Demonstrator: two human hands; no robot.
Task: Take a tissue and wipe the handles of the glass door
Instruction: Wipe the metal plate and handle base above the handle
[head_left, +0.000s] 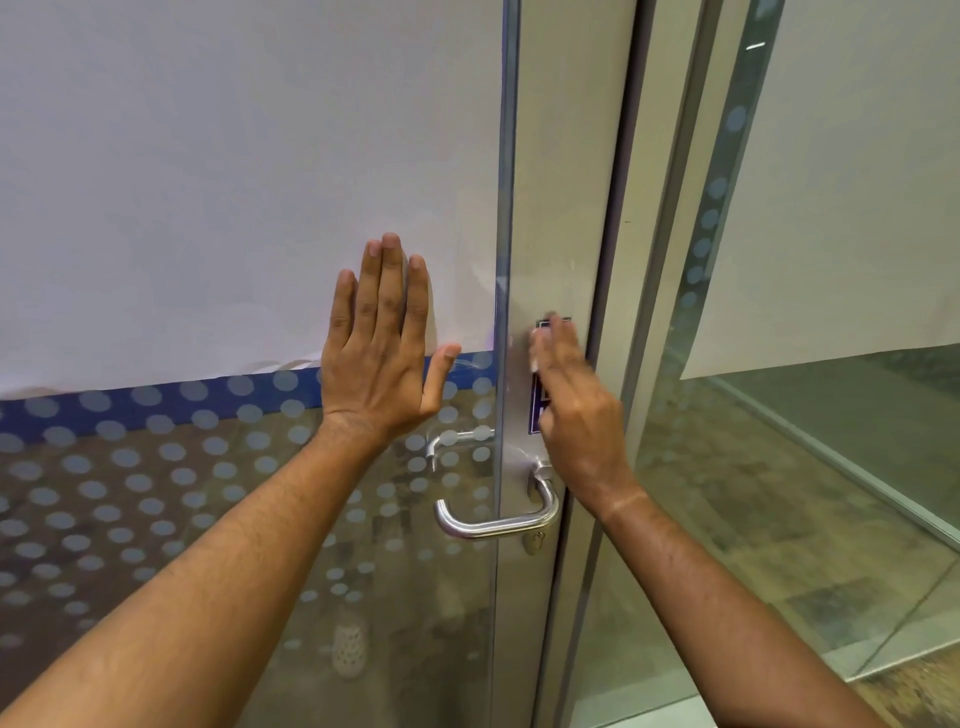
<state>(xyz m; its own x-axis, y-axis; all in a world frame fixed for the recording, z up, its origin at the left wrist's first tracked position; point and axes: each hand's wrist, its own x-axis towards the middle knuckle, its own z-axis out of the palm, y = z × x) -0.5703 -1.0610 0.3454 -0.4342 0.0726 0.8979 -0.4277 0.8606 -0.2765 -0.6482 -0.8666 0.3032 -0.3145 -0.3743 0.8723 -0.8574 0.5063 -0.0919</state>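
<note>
A glass door (249, 519) with a dotted film and white paper fills the left. Its metal lever handle (493, 522) sticks out from the silver door stile (561, 208), above a keyhole. A second handle (457, 441) shows through the glass on the far side. My left hand (382, 345) lies flat and open against the glass, fingers up. My right hand (571, 400) presses a small white tissue (537, 351) against the stile above the handle, over a dark blue sign (537, 410). The tissue is mostly hidden under my blurred fingers.
The door frame (654, 260) runs upright just right of the stile. Beyond it stands a fixed glass panel (810, 415) with a dotted strip and white paper. Patterned floor shows through the glass.
</note>
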